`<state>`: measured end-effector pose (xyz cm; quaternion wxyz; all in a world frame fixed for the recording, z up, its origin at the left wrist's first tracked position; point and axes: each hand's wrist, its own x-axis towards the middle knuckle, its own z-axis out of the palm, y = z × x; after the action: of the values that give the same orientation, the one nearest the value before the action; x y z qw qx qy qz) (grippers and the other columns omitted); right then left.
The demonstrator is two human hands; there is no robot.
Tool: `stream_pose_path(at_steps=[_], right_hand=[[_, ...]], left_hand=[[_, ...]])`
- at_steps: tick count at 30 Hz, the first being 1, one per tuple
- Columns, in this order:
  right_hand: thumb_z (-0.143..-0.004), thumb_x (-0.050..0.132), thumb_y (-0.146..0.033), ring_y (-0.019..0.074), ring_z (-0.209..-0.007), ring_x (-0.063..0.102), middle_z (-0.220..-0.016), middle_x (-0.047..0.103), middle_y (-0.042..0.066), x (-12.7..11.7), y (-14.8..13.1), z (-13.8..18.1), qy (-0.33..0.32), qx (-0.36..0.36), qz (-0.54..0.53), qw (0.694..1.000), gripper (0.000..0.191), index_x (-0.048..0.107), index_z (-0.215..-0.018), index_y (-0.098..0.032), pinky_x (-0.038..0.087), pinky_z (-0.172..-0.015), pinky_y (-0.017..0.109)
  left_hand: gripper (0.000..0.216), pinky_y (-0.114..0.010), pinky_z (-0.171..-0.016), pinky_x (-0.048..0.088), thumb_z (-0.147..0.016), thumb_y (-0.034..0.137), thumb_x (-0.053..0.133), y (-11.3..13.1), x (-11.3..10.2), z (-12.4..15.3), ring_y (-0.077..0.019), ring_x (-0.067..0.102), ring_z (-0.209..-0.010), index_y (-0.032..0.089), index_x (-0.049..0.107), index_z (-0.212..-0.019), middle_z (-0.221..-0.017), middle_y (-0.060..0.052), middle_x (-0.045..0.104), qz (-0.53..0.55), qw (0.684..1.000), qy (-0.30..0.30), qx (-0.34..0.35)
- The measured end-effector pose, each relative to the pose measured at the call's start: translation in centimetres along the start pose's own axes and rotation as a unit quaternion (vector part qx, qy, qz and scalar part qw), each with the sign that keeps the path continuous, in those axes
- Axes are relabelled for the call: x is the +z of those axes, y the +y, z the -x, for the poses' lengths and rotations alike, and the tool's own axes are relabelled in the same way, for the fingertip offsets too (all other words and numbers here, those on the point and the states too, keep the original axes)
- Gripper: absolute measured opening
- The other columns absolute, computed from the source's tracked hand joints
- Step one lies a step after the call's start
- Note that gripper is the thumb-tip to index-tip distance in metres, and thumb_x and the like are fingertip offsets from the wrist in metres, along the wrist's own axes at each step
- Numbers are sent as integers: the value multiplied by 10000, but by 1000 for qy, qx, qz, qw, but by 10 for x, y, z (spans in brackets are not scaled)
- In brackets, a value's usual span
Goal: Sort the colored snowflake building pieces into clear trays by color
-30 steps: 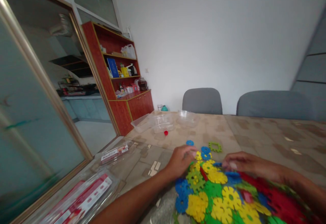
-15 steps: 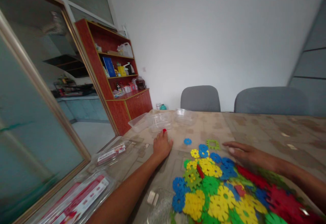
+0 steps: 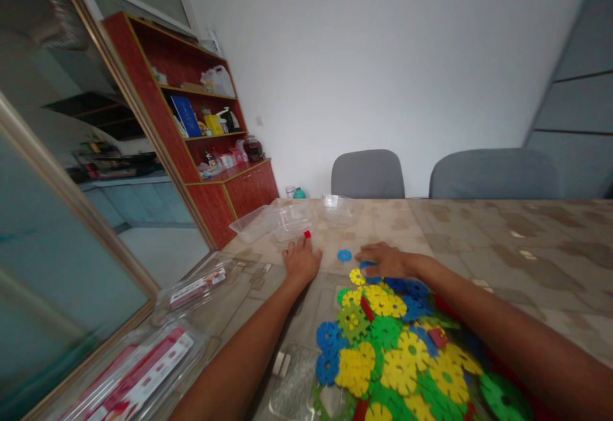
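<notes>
notched plastic pieces heaped on patterned table, near side.
right hand palm-down over their far edge, can't tell if it grips anything; loose blue disc just beside its fingertips. left hand fingers spread, one at red piece; clear trays beyond.

The one camera sits on the person's head, up above the near side of the worktop. It looks forward and a bit down over the worktop's close part, out to the chairs and wall past its far side.
</notes>
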<state>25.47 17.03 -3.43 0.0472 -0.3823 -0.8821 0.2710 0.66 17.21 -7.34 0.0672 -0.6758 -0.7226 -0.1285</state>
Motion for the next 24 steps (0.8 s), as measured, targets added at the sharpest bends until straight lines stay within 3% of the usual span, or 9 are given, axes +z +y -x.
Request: stream_pose_path(at_steps=[5, 9, 12, 15, 19, 24], right_hand=[[-828, 655, -402, 327, -1304, 461, -1354, 592, 96, -1, -27, 14, -32, -44, -14, 998, 390, 698, -1173, -224, 293, -1130, 476], [-834, 588, -446, 241, -1113, 626, -1182, 700, 30, -9, -40, 41, -51, -68, -65, 994, 388, 716, -1132, -234, 459, -997, 333], [-851, 526, -489, 254, -974, 680, -1088, 729, 70, -16, -35, 54, -7, -32, -87, 996, 493, 667, -1203, -176, 549, -828, 340], [-830, 533, -523, 291, -850, 701, -937, 755, 117, -21, -25, 58, 43, 3, -82, 996, 551, 684, -1163, -111, 567, -732, 373], [-803, 556, -596, 321, -906, 705, -1011, 758, 137, -26, -13, 76, 101, 20, -82, 991, 563, 730, -1078, -137, 556, -822, 403], [-830, 472, -690, 365, -1110, 642, -1217, 698, 134, -21, 27, 143, 201, 95, -84, 971, 640, 716, -1148, -191, 504, -960, 464]], left_hand=[[419, -422, -1020, 402, -955, 367, 492, 1, -8, 8, -285, 528, -1201, 174, 544, -1323, -1313, -116, 608, 43, 995, -3, 86], [337, -458, -1049, 392, -976, 283, 518, 1, -10, 10, -252, 518, -1231, 159, 550, -1288, -1328, -111, 571, 64, 990, 17, 126], [362, -518, -1028, 413, -955, 291, 573, 2, -9, 3, -285, 499, -1247, 176, 539, -1296, -1395, -116, 498, 63, 989, 26, 129], [350, -512, -979, 462, -942, 302, 599, 7, -7, -6, -283, 539, -1191, 173, 558, -1264, -1355, -113, 522, 58, 991, 28, 114], [322, -483, -923, 502, -944, 316, 596, 14, -7, -17, -260, 587, -1104, 161, 575, -1225, -1264, -103, 575, 64, 994, 27, 80], [279, -469, -907, 504, -944, 311, 594, 16, -12, -16, -245, 602, -1059, 152, 596, -1174, -1212, -95, 599, 127, 987, -14, 98]])
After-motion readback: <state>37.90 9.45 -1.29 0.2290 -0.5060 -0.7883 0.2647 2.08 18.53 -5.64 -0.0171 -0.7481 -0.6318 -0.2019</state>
